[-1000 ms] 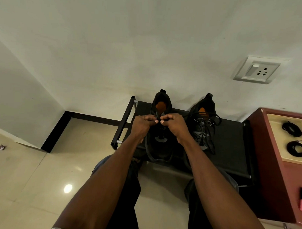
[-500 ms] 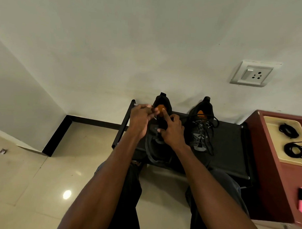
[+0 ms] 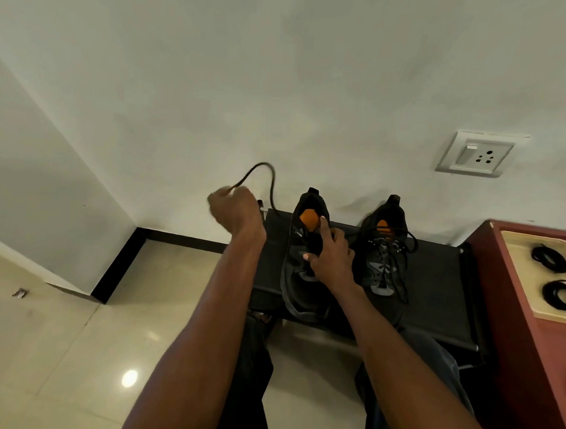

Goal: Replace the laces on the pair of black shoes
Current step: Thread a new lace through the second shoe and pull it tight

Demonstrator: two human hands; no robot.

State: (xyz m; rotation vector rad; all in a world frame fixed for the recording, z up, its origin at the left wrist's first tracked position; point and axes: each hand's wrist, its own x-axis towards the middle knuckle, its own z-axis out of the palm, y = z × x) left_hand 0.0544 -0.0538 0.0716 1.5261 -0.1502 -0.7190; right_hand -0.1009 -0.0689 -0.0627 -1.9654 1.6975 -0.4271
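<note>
- My right hand (image 3: 330, 259) rests on the left shoe (image 3: 306, 257) at about 12 o'clock. Its fingers are mostly straight and steady the tongue, index up by the orange insole; it grips nothing.
- My left hand (image 3: 235, 212), at 11 o'clock, is clenched round the old lace (image 3: 270, 178). A second ago both hands were pinched together at the eyelets; now the left one has swung up and away, and the lace arcs above it.
- The far end looks free of the shoe, though blur makes that uncertain. If so, this shoe is stripped and ready for relacing.
- The right shoe (image 3: 384, 250), 1 o'clock on the black rack (image 3: 433, 277), is laced.
- Two coiled new laces (image 3: 558, 275) wait in the cream tray (image 3: 517, 254), 3 o'clock, well apart.
</note>
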